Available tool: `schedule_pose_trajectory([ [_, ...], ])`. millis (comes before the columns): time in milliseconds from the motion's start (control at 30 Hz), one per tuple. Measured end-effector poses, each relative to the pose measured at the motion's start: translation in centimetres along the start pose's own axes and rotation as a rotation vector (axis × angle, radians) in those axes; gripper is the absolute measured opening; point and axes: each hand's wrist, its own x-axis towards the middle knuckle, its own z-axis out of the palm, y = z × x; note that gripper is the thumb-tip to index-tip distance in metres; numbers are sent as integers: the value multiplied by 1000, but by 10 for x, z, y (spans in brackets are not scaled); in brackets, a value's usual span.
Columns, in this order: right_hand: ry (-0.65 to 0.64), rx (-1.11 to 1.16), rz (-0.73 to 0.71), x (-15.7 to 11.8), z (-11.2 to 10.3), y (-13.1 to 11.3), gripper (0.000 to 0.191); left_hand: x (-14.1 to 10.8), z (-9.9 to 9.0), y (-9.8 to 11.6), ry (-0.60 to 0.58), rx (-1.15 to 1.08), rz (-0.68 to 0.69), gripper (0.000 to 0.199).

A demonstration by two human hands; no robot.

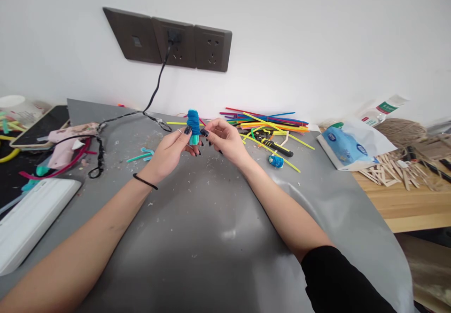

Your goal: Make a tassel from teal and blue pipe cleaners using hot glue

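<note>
My left hand (pixel 172 151) pinches a coiled blue pipe-cleaner piece (pixel 192 119) upright between thumb and fingers. Its lower end is light turquoise and partly hidden by the fingers. Just to the right of it, my right hand (pixel 225 140) is closed, thumb against fingertips; what lies between them, if anything, is too small to make out. A second blue coiled piece (pixel 276 161) lies on the grey mat (pixel 211 238) right of my right hand. Near it rest yellow-and-black handled pliers (pixel 278 148). Short turquoise pipe cleaners (pixel 143 155) lie left of my left hand.
Bundled colourful pipe cleaners (pixel 271 121) lie by the wall. On the right are a tissue pack (pixel 343 146), wooden sticks (pixel 391 169) and twine (pixel 403 132). A pink glue gun (pixel 65 146), its black cord (pixel 157 85) and a white box-like object (pixel 38 223) occupy the left.
</note>
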Motion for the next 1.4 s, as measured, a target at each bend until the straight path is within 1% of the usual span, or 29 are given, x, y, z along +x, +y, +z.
schedule_pose_trajectory([
  [133,9,-15,-4,0,1,0,49,0,-1,0,-20,48,2,65],
  [367,-4,0,21,-1,4,-3,55,-1,-3,0,-27,131,15,66],
  [633,-33,30,8,-1,4,-4,60,-2,-3,4,-53,120,-1,67],
  [733,-36,42,41,-2,4,-6,61,-2,-2,1,-58,63,-19,62],
  [833,-50,60,83,-3,5,-8,63,-2,0,-1,-58,-71,-45,54],
  [1000,-79,132,114,-3,5,-9,64,-2,6,1,-58,-267,-124,43],
  [1200,-98,218,160,-4,3,-10,63,-1,8,7,-31,-353,-162,36],
  [1400,-171,303,231,-6,-2,-13,55,-3,8,12,-83,-394,-186,36],
])
